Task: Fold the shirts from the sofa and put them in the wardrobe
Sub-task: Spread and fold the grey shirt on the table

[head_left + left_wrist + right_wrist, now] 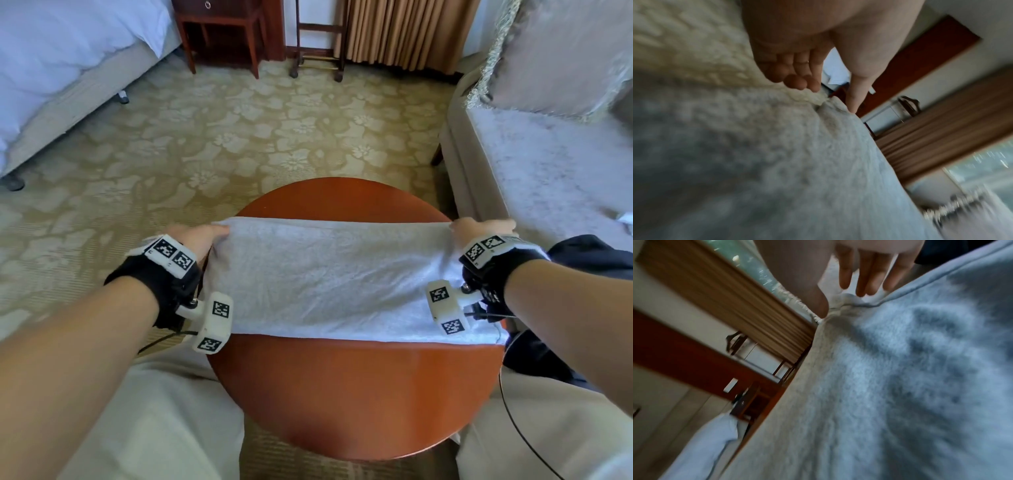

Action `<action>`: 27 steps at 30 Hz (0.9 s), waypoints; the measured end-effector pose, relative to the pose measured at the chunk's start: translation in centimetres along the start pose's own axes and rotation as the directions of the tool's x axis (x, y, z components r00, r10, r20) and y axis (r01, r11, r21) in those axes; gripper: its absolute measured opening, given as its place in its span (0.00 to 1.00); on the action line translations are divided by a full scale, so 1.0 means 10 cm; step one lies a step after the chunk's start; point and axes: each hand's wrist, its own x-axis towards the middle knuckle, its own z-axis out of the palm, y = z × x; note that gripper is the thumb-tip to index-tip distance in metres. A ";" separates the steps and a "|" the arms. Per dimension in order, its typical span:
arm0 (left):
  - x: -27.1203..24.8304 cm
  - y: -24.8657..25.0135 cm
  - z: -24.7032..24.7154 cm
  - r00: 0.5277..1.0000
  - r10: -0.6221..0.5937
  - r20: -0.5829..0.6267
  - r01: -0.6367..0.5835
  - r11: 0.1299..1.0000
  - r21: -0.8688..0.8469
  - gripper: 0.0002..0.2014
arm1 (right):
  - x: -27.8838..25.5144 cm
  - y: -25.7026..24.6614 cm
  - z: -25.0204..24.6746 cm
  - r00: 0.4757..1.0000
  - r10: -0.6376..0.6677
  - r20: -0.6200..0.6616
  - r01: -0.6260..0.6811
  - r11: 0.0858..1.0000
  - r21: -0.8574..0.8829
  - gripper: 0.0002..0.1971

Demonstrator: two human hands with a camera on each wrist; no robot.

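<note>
A light grey shirt [329, 277] lies folded into a wide band across a round red-brown table [352, 390]. My left hand [202, 236] pinches its far left corner between thumb and fingers; the left wrist view shows that pinch on the shirt [830, 104]. My right hand [479, 229] pinches the far right corner, the thumb and fingers closing on the bunched cloth [844, 305]. Both corners are raised slightly off the table. The shirt's near edge rests flat on the wood.
A pale sofa [548, 164] with a fringed cushion [561, 54] stands at the right. A bed [54, 68] is at the far left, a wooden nightstand [222, 31] and curtains [404, 31] at the back. Patterned carpet [239, 137] lies between. My knees flank the table.
</note>
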 end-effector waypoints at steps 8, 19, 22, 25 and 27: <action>-0.34 0.08 0.35 0.908 0.334 0.253 -0.416 0.642 0.645 0.44 | -0.62 0.06 0.18 0.810 -0.487 0.327 0.587 0.666 -0.460 0.44; -0.01 -0.16 0.43 0.871 0.090 0.483 -0.466 0.464 0.753 0.53 | -0.39 0.37 0.37 0.786 -0.261 0.560 0.597 0.556 -0.579 0.48; 0.02 -0.09 0.45 0.864 0.089 0.495 -0.470 0.493 0.732 0.53 | -0.33 0.34 0.40 0.785 -0.274 0.555 0.599 0.565 -0.567 0.48; -0.04 -0.04 0.45 0.870 0.088 0.484 -0.461 0.493 0.738 0.52 | -0.38 0.28 0.36 0.790 -0.262 0.554 0.587 0.582 -0.563 0.48; -0.14 0.00 0.45 0.882 0.098 0.461 -0.452 0.449 0.771 0.52 | -0.48 0.22 0.30 0.797 -0.244 0.552 0.571 0.599 -0.561 0.49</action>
